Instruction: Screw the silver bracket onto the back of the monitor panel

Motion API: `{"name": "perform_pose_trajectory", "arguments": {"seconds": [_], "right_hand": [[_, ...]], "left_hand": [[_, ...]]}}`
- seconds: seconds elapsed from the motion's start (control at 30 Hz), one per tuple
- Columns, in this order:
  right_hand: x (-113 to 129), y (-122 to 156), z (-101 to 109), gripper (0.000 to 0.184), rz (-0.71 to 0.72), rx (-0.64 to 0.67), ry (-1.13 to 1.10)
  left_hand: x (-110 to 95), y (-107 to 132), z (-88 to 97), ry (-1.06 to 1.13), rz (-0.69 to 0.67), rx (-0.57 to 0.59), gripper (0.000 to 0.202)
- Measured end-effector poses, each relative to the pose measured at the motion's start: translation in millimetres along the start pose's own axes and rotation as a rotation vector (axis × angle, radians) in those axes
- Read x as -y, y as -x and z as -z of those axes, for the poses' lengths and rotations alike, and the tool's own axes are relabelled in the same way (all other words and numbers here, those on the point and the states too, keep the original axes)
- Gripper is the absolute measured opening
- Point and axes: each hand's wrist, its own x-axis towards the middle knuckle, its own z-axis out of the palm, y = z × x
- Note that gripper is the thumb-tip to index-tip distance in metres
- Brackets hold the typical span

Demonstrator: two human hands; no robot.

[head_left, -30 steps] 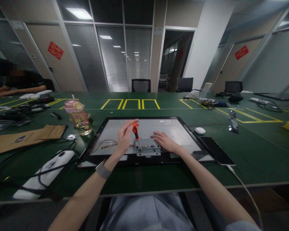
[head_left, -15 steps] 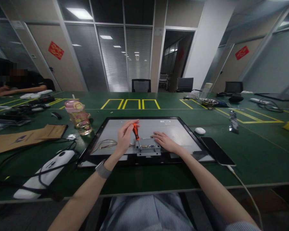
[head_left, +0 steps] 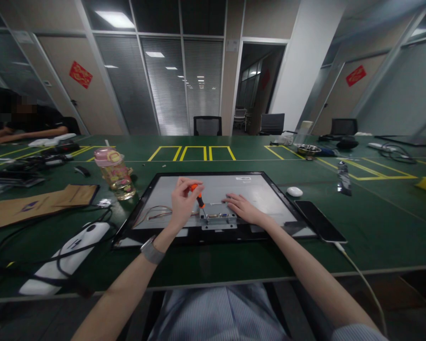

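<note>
My left hand (head_left: 183,199) pinches the orange and black handle of a screwdriver (head_left: 200,200), which leans with its tip down at the left part of a metal bracket with ports (head_left: 218,219). That bracket sits near the front edge of a flat display panel (head_left: 170,189) with a black frame and a grey back. Spread fingers of my right hand (head_left: 243,208) rest at the bracket's upper right side and on the panel. Thin wires (head_left: 156,211) run from the left side of the bracket across the panel.
Left of the panel are a pink-lidded bottle (head_left: 113,174), a brown paper bag (head_left: 39,206) and a white power strip (head_left: 69,255) with black cables. To the right lie a phone (head_left: 320,221) on a cable and a white mouse (head_left: 294,192). Another person (head_left: 28,118) sits far left.
The fingers of my left hand have closed more around the top of the screwdriver handle, which now tilts further to the left. My right hand has stayed in place.
</note>
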Motion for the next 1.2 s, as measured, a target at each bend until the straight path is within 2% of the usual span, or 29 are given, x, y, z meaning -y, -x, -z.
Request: {"name": "perform_pose_trajectory", "arguments": {"seconds": [0.2,0.37,0.53,0.67,0.87,1.07,1.2], "right_hand": [[-0.6,-1.0,-0.4,0.05,0.001,0.006,0.013],[-1.7,-1.4,-0.6,0.05,0.001,0.017,0.017],[-2.5,-0.9,-1.2,0.05,0.013,0.001,0.002],[-1.5,-0.9,-0.8,0.05,0.001,0.002,0.01],[0.4,-0.4,0.6,0.048,0.004,-0.001,0.009],[-2.2,-1.1,-1.0,0.05,0.006,0.003,0.018],[-1.5,-1.4,-1.0,0.049,0.004,0.0,0.015]], "left_hand": [[-0.1,1.6,1.6,0.012,0.033,0.057,0.017],[4.7,1.6,1.3,0.255,0.113,0.146,0.028],[1.4,1.0,0.6,0.102,0.052,0.079,0.023],[-2.0,1.1,0.9,0.058,0.053,0.087,0.022],[6.4,1.7,-1.3,0.257,0.171,0.081,0.027],[3.3,-0.6,-0.3,0.1,0.039,0.052,0.017],[3.2,-1.4,0.7,0.085,0.065,0.059,0.016]]}}
